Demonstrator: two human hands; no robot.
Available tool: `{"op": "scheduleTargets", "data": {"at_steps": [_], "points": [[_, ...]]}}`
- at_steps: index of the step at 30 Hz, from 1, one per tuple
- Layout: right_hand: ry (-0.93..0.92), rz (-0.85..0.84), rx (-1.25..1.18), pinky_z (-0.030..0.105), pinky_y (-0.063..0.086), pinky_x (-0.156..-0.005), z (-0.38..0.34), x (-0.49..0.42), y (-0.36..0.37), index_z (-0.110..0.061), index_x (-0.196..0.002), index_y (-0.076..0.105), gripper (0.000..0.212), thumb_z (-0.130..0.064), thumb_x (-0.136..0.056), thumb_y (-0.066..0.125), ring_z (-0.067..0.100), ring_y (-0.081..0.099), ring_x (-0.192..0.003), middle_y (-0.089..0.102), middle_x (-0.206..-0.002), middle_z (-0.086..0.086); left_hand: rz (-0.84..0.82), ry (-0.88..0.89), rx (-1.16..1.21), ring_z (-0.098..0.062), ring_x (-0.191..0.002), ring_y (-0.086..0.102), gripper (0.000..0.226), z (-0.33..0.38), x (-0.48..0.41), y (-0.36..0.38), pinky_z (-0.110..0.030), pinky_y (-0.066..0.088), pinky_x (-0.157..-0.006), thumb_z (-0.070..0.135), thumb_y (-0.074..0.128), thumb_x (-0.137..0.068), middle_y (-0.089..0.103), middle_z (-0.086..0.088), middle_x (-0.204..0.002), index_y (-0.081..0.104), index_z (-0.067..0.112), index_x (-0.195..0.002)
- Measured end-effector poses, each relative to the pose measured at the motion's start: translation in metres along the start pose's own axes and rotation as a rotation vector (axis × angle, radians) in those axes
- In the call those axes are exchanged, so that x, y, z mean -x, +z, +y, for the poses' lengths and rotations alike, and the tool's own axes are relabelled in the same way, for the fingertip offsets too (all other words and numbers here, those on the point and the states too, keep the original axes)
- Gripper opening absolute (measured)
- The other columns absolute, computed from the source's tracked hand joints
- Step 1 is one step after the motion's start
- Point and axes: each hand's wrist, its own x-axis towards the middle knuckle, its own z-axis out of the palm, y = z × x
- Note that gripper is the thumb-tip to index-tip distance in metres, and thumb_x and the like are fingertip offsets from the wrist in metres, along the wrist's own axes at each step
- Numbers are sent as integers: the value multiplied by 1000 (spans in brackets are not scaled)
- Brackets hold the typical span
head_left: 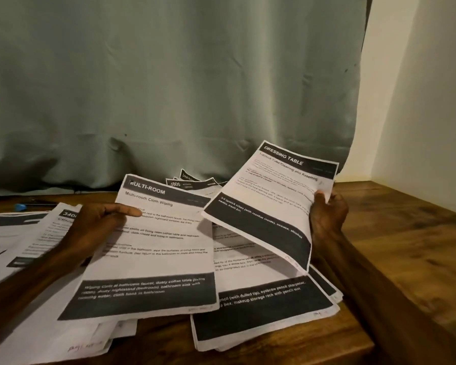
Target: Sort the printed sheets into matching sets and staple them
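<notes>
The left hand (98,225) pinches the MULTI-ROOM sheet (148,259) at its left edge with the thumb on top. The right hand (327,217) grips the tilted DRESSING TABLE sheet (269,201) by its right edge. Below and between the hands a stack (261,312) lies on the table (406,246), more sheets (24,241) spread under the left arm, and a curtain (169,75) hangs beyond.

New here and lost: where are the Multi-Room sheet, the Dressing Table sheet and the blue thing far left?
Multi-Room sheet (156,259): head view, white text area.
Dressing Table sheet (274,187): head view, white text area.
Blue thing (20,206): head view, its blue end.
</notes>
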Motion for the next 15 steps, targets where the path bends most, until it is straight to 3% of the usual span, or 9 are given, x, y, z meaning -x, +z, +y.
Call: {"op": "scheduleTargets", "data": {"at_steps": [1, 3, 5, 6, 7, 9, 11, 15], "points": [[9, -33, -11, 33, 59, -71, 0, 2, 2, -9, -128, 59, 26, -20, -104, 57, 24, 71, -98, 70, -121, 6, -9, -21, 51, -39, -98, 73, 28, 3, 0, 4, -54, 58, -90, -8, 51, -98, 77, -14, -106, 77, 2, -98], [-7, -101, -12, 33, 59, -74, 0, 10, 6, -9, -128, 60, 26, -18, -104, 57, 22, 71, -97, 70, -123, 8, -32, -38, 208, -39, -95, 74, 24, 11, 2, 13, -45, 63, -79, -11, 50, -94, 77, -17, -103, 74, -6, -99], [-97, -198, 23, 22, 57, -68, -1, 22, 13, -6, -129, 57, 27, -15, -103, 56, 11, 70, -89, 70, -119, 9, -99, -63, 276, -33, -87, 76, 26, 24, 12, 21, -36, 62, -68, 12, 67, -89, 77, -17, -100, 71, -6, -107], [-148, -266, 27, 19, 57, -68, -1, 30, 18, -4, -129, 56, 27, -12, -103, 55, 7, 70, -87, 70, -117, 9, -148, -83, 260, -31, -88, 76, 46, 28, 16, 24, -38, 59, -71, 34, 76, -79, 77, -17, -102, 73, -1, -109], [-179, -351, 16, 23, 59, -75, 1, 38, 23, -4, -130, 54, 28, -11, -103, 56, 9, 71, -91, 70, -116, 9, -169, -90, 208, -31, -90, 76, 61, 28, 18, 25, -40, 57, -78, 51, 78, -69, 77, -15, -104, 76, 5, -109], [-218, -523, -11, 42, 59, -92, 8, 57, 34, -10, -132, 49, 31, -11, -102, 58, 20, 71, -107, 70, -121, 8, -184, -64, 187, -30, -93, 76, 61, 33, 26, 33, -45, 55, -86, 62, 71, -72, 78, -11, -106, 77, 13, -108], [-265, -657, 4, 47, 57, -95, 14, 73, 41, -14, -135, 43, 37, -13, -102, 60, 23, 70, -109, 71, -121, 6, -213, -54, 187, -30, -94, 76, 48, 36, 33, 45, -46, 57, -84, 53, 69, -86, 78, -9, -107, 75, 13, -111], [-275, -789, 46, 44, 57, -94, 26, 86, 47, -24, -141, 35, 47, -20, -101, 61, 19, 72, -106, 74, -117, 2, -138, -58, 76, -17, -78, 77, 16, 27, 34, 59, -26, 60, -56, 18, 74, -88, 80, 1, -92, 73, 14, -104]]}}
